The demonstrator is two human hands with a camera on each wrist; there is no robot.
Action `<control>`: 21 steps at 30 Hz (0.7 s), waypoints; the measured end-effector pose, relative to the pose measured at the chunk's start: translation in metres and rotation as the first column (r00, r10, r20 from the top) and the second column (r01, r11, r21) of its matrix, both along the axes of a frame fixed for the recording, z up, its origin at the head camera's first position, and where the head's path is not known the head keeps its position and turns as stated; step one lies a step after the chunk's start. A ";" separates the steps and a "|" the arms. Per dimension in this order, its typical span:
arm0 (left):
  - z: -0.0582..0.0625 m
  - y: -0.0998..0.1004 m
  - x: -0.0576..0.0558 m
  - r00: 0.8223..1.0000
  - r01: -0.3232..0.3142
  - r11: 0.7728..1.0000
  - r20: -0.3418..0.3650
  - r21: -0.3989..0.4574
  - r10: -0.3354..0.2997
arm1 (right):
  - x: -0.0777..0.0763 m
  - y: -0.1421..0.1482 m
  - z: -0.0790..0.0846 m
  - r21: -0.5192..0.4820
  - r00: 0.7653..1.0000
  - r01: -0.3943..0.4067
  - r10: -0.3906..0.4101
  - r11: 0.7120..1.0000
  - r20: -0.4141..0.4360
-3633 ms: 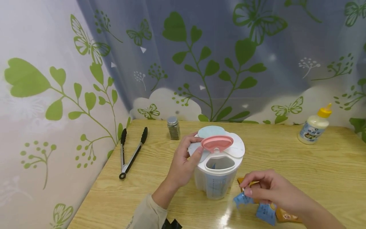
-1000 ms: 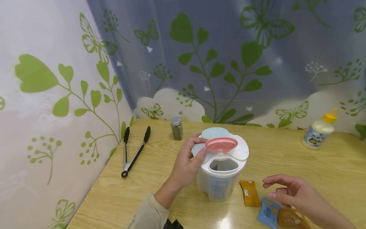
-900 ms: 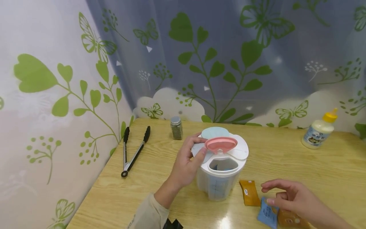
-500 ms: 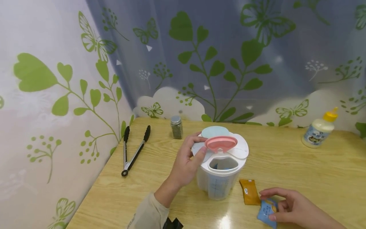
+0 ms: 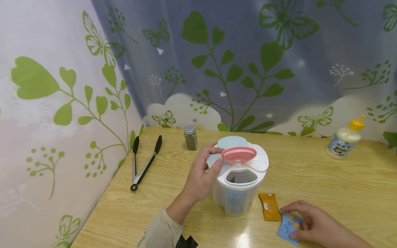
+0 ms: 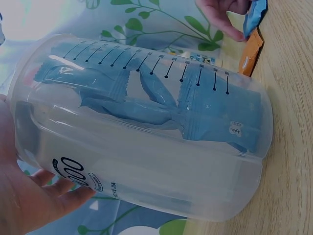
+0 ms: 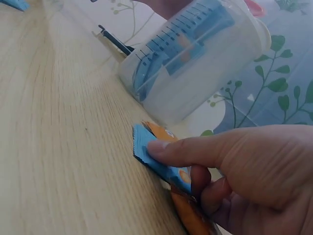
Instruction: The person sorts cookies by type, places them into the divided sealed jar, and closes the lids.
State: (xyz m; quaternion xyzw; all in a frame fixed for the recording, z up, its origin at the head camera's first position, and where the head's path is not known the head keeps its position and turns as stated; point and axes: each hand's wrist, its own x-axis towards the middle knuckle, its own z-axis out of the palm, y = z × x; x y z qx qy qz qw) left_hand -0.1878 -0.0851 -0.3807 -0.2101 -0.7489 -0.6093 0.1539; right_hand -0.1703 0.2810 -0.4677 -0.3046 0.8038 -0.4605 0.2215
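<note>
My left hand (image 5: 200,175) grips the lid edge of a clear, divided storage container (image 5: 237,203) standing upright. Its pink flap (image 5: 238,155) is raised, leaving one compartment uncovered. Several blue packets (image 6: 215,107) show through the wall of that compartment in the left wrist view. On the table to the right, my right hand (image 5: 316,222) pinches a small blue packet (image 5: 286,228) between thumb and fingers. An orange packet (image 5: 270,207) lies just left of it. A second orange packet (image 7: 188,210) is partly under the right hand, hidden in the head view.
Black-and-silver tongs (image 5: 144,168) lie spread at the left. A small spice jar (image 5: 190,137) stands behind the container, and a yellow-capped squeeze bottle (image 5: 344,139) at the back right. Patterned curtain (image 5: 217,69) hangs along the table's back edge.
The blue packet held earlier has left my right hand, and blue now shows in the uncovered opening. That hand came down onto another blue packet and pinched it. The left hand stays put.
</note>
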 end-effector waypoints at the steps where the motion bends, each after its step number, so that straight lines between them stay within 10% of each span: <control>1: 0.000 0.000 0.000 1.000 0.001 1.000 -0.002 0.000 -0.001 | 0.000 -0.001 0.001 0.014 1.000 0.003 -0.003 1.000 0.005; 15: 0.001 -0.001 0.000 1.000 -0.014 0.999 0.006 -0.029 0.014 | -0.007 -0.006 0.007 0.058 0.988 0.114 -0.119 0.992 0.100; 21: 0.001 -0.001 0.000 1.000 -0.014 0.999 -0.004 -0.030 0.014 | -0.007 -0.007 0.015 0.063 0.940 0.240 -0.248 0.969 0.235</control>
